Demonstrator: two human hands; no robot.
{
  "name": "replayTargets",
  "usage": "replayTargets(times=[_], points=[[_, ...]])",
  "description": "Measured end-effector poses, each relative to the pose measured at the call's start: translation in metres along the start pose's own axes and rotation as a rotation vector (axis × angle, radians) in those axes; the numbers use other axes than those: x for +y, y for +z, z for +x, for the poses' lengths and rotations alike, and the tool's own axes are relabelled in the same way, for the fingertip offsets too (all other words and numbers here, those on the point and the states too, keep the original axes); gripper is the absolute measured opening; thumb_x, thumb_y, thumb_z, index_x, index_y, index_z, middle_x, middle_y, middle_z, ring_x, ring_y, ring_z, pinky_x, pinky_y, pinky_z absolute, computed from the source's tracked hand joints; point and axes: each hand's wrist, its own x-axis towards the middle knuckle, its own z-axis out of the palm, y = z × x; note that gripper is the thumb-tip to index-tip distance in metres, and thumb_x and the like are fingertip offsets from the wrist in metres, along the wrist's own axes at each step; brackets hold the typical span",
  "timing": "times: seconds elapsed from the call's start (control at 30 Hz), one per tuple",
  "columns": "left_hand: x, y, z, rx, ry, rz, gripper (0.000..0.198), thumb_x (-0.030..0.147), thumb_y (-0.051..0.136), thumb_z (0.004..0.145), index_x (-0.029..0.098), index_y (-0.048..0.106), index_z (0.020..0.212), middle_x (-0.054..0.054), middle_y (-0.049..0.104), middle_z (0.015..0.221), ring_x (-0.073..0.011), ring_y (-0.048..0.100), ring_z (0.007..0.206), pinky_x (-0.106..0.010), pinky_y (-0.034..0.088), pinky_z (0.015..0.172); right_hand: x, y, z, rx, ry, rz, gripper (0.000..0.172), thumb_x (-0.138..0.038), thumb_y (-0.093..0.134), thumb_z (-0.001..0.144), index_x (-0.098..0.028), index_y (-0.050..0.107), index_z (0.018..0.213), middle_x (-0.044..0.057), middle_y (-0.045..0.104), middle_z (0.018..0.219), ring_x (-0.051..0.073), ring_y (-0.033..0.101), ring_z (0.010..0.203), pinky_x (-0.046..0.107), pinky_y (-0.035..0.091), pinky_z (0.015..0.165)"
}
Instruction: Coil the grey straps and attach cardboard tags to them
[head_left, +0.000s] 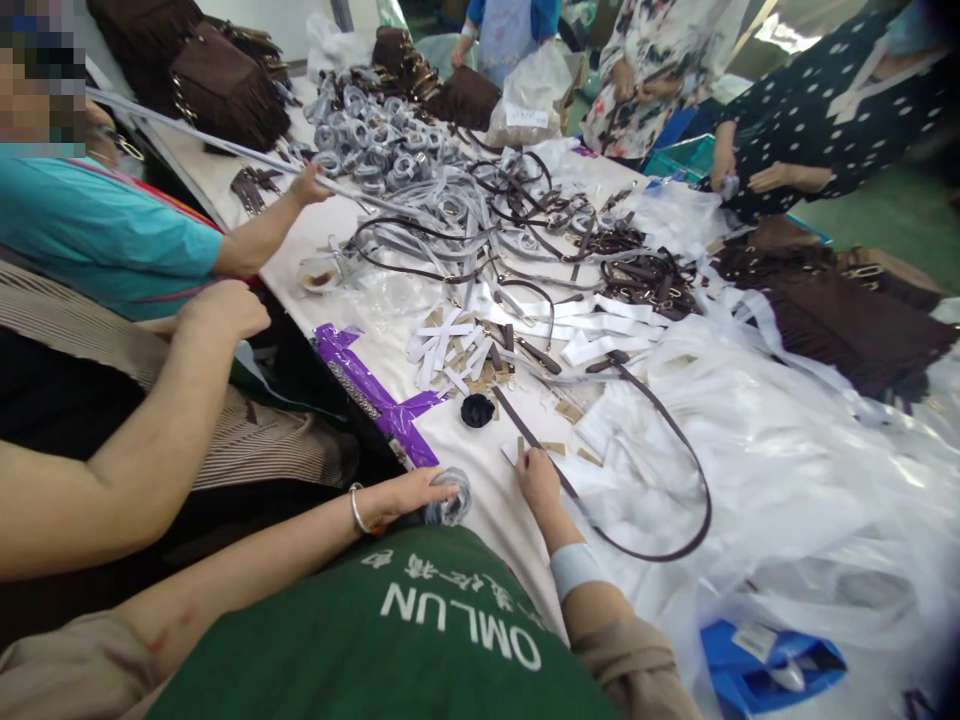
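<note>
My left hand [412, 491] is closed around a coiled grey strap [450, 497], wound into a ring and held just above my green apron [360, 620]. Over the table's near side, my right hand [538, 475] has its fingers pinched on a small tan strip [520, 447], with a white slip by the fingertips. A long dark brown strap [694, 470] loops out beside and behind that hand. Between and beyond my hands, a small black round container [477, 410] stands near loose white and tan strips [442, 345].
Many coiled grey straps [367, 130] pile up at the far side. Tangled brown straps [517, 200] lie mid-table; clear plastic sheeting [787, 450] spreads right. Purple tape [382, 395] marks the left edge. A co-worker's arm [165, 430] is close on my left; others work across the table.
</note>
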Motion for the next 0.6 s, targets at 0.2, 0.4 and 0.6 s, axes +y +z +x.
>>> replayTargets(times=[0.2, 0.4, 0.6], points=[[0.019, 0.020, 0.006, -0.012, -0.012, -0.198, 0.044, 0.049, 0.071, 0.075, 0.010, 0.062, 0.093, -0.007, 0.066, 0.084, -0.0157, 0.060, 0.071, -0.028, 0.047, 0.071, 0.014, -0.068, -0.001, 0.221, 0.097, 0.427, 0.036, -0.052, 0.046, 0.083, -0.019, 0.052, 0.093, 0.009, 0.068, 0.087, 0.021, 0.064, 0.078, 0.032, 0.049, 0.072], [0.051, 0.062, 0.025, -0.012, 0.116, -0.267, 0.044, 0.053, 0.066, 0.077, 0.010, 0.062, 0.084, -0.005, 0.065, 0.078, -0.0133, 0.057, 0.069, -0.026, 0.045, 0.072, -0.034, -0.140, -0.074, 0.080, 0.037, 0.708, 0.040, -0.059, 0.050, 0.082, -0.020, 0.057, 0.085, -0.004, 0.056, 0.051, 0.011, 0.045, 0.038, 0.022, 0.035, 0.039], [0.076, 0.110, 0.033, -0.020, 0.200, -0.107, 0.051, 0.059, 0.061, 0.079, 0.012, 0.060, 0.098, -0.008, 0.065, 0.090, -0.0179, 0.059, 0.081, -0.028, 0.046, 0.075, -0.050, -0.166, -0.149, -0.171, 0.111, 0.634, 0.038, -0.057, 0.054, 0.082, -0.021, 0.064, 0.080, -0.007, 0.048, 0.039, 0.009, 0.039, 0.032, 0.020, 0.026, 0.035]])
